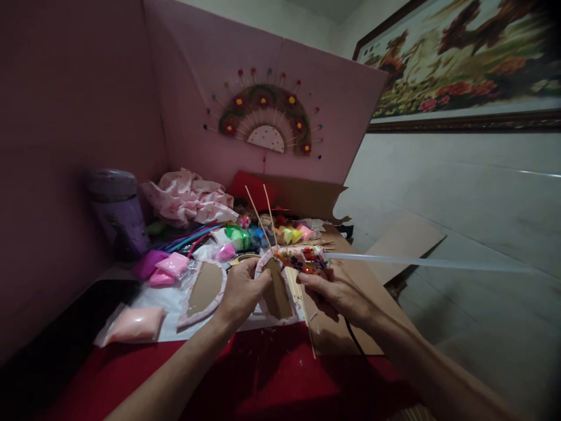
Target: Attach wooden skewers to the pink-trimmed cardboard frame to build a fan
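Note:
My left hand [245,286] pinches the edge of a half-round cardboard piece [277,292] rimmed with pale pink fabric. Two thin wooden sticks [258,216] stand up from its far edge. In my right hand [335,292] is a flower-patterned glue gun [302,258], its nozzle close to the base of the sticks. A long translucent glue stick [416,261] juts from the gun's back end, and a dark cord [354,336] hangs below. Left of my left hand lies a second half-round cardboard piece [205,289] with the same fabric rim. My left fingertips partly cover the held piece.
Bags of coloured clay [239,237] and a peach-coloured bag [137,323] lie on the table. Crumpled pink fabric [188,196] and a purple bottle [118,213] stand at the back left. A fan-shaped decoration [265,117] is on the pink panel. Cardboard [346,327] lies at the right.

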`<state>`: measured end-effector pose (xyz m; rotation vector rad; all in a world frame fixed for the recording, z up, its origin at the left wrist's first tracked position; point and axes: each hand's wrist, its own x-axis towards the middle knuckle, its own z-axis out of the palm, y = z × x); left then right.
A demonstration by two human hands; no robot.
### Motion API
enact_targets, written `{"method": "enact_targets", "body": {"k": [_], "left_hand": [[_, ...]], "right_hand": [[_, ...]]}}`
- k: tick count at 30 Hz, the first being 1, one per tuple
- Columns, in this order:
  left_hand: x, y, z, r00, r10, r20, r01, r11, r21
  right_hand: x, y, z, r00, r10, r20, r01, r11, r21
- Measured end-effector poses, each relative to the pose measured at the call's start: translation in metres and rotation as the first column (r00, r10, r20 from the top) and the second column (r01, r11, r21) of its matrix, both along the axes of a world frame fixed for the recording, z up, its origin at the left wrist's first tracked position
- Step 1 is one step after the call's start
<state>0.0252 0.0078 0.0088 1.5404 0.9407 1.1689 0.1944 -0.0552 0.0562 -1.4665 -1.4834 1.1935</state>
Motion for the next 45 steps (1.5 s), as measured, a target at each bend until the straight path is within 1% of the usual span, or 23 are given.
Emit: {"method": "enact_targets", "body": {"k": [5,12,18,22,27,35,41,45], "left_hand": [[0.0,-0.001,0.0,1.0,0.01,0.016,-0.01,1.0,-0.004],[0.0,0.0,-0.003,0.999,0.012,0.033,-0.013,1.0,0.007],[0.0,-0.002,-0.001,1.0,-0.014,0.023,0.013,1.0,0.008],[0.0,-0.002,-0.002,1.0,-0.017,0.008,0.017,1.0,0.022],[0.0,-0.002,-0.002,0.999,-0.027,0.02,0.026,1.0,0.017],[-0.001,-0.004,0.001,0.999,-0.027,0.031,0.027,1.0,0.0],[0.0,-0.003,0.0,0.999,-0.035,0.041,0.034,0.999,0.012],[0.0,-0.003,0.001,0.999,-0.031,0.029,0.03,0.999,0.024]], "right_hand": [[-0.001,0.0,0.003,0.999,-0.03,0.041,0.03,1.0,-0.006],[-0.001,0.001,0.003,0.999,0.002,0.049,-0.002,1.0,0.013],[-0.001,0.001,0.003,0.998,0.017,0.056,-0.017,1.0,0.014],[0.0,0.003,0.0,0.998,0.01,0.056,-0.01,1.0,0.009],[0.003,0.005,-0.004,0.998,0.032,0.049,-0.032,0.999,-0.014],[0.003,0.004,-0.007,0.999,0.007,0.041,-0.007,1.0,0.001],[-0.001,0.0,-0.001,0.997,0.023,0.079,-0.022,1.0,-0.018],[-0.002,0.0,0.001,0.998,0.015,0.066,-0.015,1.0,-0.005]]}}
